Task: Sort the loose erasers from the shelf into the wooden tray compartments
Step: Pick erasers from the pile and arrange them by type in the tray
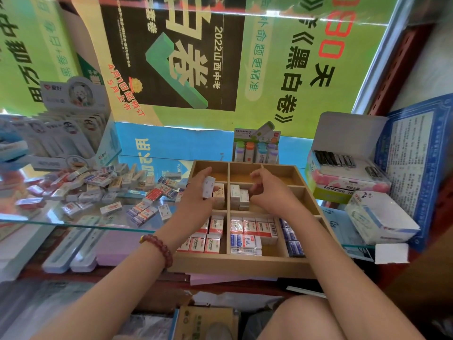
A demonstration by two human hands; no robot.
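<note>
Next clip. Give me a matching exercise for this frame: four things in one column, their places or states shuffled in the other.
Things
1 loose erasers
2 bead bracelet
3 back-right compartment
4 white eraser

Places or states
A held in the left hand
B empty
C heaped on the glass shelf, left of the wooden tray
D round the left wrist

Pairs: 1-C, 2-D, 3-B, 4-A

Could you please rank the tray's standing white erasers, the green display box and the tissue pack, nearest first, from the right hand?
1. white erasers, just left of the right hand.
2. green display box, behind the tray.
3. tissue pack, far right.
</note>
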